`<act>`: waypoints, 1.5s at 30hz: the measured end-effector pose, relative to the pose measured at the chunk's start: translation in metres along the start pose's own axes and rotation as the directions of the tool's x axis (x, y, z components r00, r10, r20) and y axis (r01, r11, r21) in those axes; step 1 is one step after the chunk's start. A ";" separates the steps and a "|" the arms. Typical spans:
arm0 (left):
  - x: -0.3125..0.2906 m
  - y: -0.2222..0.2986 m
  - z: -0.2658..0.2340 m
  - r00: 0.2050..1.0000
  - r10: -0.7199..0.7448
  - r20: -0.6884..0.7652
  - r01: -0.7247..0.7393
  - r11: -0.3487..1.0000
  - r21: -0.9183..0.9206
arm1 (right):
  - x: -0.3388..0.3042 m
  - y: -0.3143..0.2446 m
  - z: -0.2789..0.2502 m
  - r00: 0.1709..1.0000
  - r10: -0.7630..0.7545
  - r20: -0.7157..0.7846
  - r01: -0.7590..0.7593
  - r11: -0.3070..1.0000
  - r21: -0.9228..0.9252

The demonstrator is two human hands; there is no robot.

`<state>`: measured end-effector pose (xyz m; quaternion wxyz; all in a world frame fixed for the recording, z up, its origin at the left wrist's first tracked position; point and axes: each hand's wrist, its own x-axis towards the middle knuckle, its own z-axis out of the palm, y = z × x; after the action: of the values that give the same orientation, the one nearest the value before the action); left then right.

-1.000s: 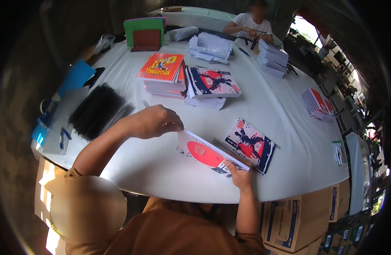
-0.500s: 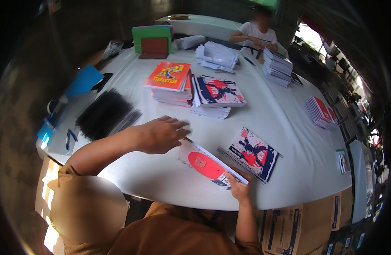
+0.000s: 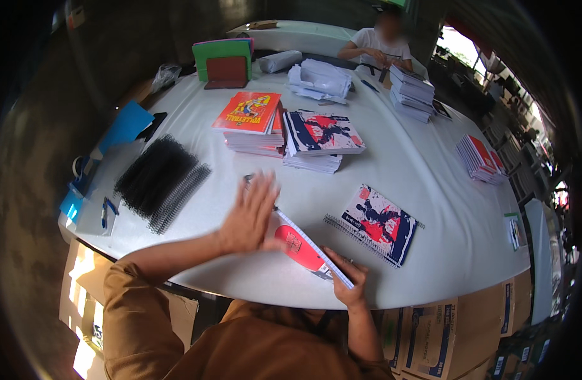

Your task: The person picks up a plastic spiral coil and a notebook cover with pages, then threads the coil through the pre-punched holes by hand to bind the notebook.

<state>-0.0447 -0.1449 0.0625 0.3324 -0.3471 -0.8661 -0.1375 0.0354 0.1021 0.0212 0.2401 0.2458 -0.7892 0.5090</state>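
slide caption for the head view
Right hand holds a booklet, open left hand near it, spiral-bound notebook lying nearby.

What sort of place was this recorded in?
Probably a small notebook-binding workspace: a pile of black spiral coils and a spiral-bound notebook lie on the white-covered table, and cardboard boxes show below its near edge.

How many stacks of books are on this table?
4: orange stack, left of centre; splatter-covered stack, to its right; white stack, back right; red stack, right edge.
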 end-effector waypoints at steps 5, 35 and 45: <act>-0.057 0.009 0.026 0.849 0.528 -0.022 -0.523 0.845 0.112 | -0.004 -0.009 0.003 0.996 -0.084 -0.019 0.084 0.996 -0.036; -0.044 0.023 0.036 0.870 0.267 -0.415 -0.326 0.942 -0.076 | 0.000 -0.022 0.030 0.983 -0.179 0.049 0.178 0.984 0.017; -0.086 0.048 0.065 0.920 0.291 -0.264 -0.361 0.892 -0.274 | 0.004 -0.022 0.041 0.987 -0.148 -0.056 0.149 0.989 0.022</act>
<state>0.0034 -0.1241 -0.0429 0.3825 -0.5201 -0.7204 -0.2535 0.0406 0.0560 0.0239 0.2954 0.2931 -0.7553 0.5063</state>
